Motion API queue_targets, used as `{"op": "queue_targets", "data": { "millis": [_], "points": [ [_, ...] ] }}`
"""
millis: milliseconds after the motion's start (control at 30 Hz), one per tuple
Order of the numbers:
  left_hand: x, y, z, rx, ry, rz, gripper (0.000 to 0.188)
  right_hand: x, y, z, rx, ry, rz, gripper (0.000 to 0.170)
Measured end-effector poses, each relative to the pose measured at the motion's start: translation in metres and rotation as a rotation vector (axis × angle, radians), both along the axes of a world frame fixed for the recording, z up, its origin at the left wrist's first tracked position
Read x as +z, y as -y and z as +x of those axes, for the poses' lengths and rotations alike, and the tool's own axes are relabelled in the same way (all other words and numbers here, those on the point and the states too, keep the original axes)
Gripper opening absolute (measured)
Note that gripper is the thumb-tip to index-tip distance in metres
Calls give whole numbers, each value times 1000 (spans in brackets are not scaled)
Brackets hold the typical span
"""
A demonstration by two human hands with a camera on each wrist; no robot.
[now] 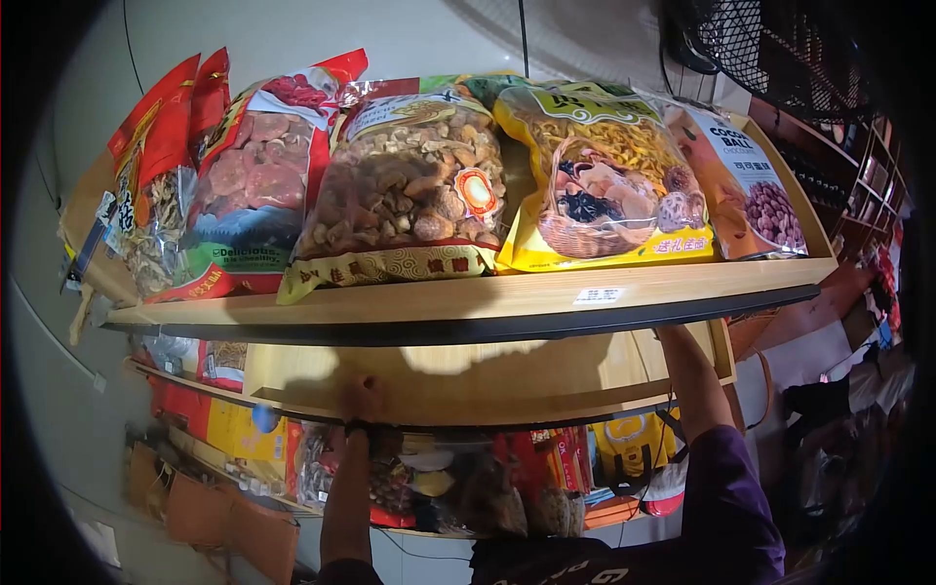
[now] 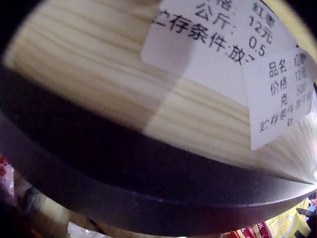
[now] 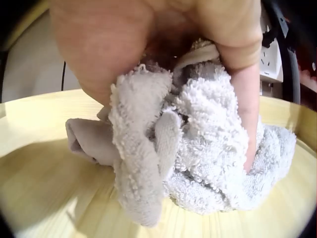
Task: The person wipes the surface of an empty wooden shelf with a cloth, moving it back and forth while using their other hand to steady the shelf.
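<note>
A crumpled light grey terry cloth lies bunched on the pale wooden shelf board in the right wrist view. My right hand grips it from above, fingers curled round its folds. In the head view the right forearm reaches into the middle shelf, its hand hidden under the upper shelf. My left hand, dim and blurred, is at the front edge of that middle shelf; its finger pose is unclear. The left wrist view shows a wooden edge with price labels and a black strip, without the hand.
Large bags of dried food stand on the upper shelf. More packets fill a lower shelf, beneath the middle one. Brown flaps are at lower left, and a black mesh item is at upper right.
</note>
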State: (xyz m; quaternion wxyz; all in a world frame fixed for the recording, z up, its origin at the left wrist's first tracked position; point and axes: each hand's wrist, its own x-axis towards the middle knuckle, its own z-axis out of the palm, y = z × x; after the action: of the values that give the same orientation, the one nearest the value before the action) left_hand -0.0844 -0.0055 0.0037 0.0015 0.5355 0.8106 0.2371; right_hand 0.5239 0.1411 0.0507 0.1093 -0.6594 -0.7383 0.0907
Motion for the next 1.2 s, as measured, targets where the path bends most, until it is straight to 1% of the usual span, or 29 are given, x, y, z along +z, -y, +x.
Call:
{"op": "queue_targets", "data": {
  "millis": [167,267,367,467,533,567,600,667,700,800,833,933,1000,1067,1133,1200],
  "points": [
    [-6,-2,-5,-85,79,21,32,5,6,-4,-5,13,-19,42],
    [-4,-1,-3,-36,39,-33,32,7,15,-5,-8,-4,-26,45],
    [-11,-4,-5,-31,38,-63,32,6,29,-9,-2,-34,-30,48],
    [-13,-3,-6,-73,85,-3,31,2,44,-17,1,-114,-54,51],
    [-19,-5,-12,-92,107,-6,31,13,67,-26,-31,-127,-71,53],
    [-21,-7,-13,-105,116,-8,31,28,88,-35,-36,52,34,52],
    [-19,-7,-11,-101,118,-19,30,20,93,-34,1,51,89,50],
    [-13,-5,-8,-96,116,-43,30,34,120,-42,2,20,46,49],
    [-12,-6,-9,-95,132,-43,31,32,128,-43,-4,35,29,46],
    [-14,-4,-6,-92,130,27,30,19,147,-41,55,89,70,45],
    [-13,-5,-6,-91,108,21,30,12,152,-41,66,77,119,43],
    [-18,-6,-9,-108,85,39,31,10,172,-41,126,-59,-24,42],
    [-19,-8,-12,-136,83,30,32,14,184,-41,163,-63,-45,40],
    [-19,-6,-11,-134,64,20,34,18,189,-40,198,-90,-22,40],
    [-6,0,-4,-105,27,10,35,22,192,-36,278,-136,77,41],
    [-12,-4,-8,-101,8,52,36,24,196,-35,359,-182,169,43]
  ]
}}
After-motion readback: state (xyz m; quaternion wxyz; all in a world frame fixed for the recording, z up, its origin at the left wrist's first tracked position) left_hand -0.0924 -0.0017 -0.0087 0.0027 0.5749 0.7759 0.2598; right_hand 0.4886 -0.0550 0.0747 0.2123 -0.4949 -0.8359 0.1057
